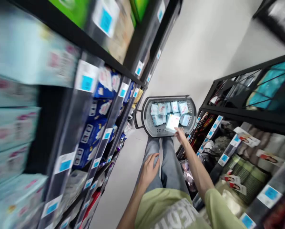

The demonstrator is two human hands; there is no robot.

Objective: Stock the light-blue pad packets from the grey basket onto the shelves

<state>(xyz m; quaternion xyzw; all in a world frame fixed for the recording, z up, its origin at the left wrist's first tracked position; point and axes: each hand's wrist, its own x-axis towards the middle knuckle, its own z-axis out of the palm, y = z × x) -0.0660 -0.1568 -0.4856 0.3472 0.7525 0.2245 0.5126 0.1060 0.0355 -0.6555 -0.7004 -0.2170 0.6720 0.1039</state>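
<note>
A grey plastic shopping basket (146, 122) stands on the floor of a shop aisle, just beyond my feet. It holds several small pale blue and white packets. My right hand (181, 135) reaches down to the basket's near rim and grips one white packet (172, 122) at its lower edge. My left hand (149, 168) hangs free above my left thigh, fingers loosely apart, holding nothing.
Black shelving (123, 81) with blue price tags runs along the left, stocked with pale blue boxes (12, 127) and dark blue packs (94, 127). A second black rack (240, 111) stands on the right with hosiery packs (247, 140). The pale floor (199, 57) stretches ahead past the basket.
</note>
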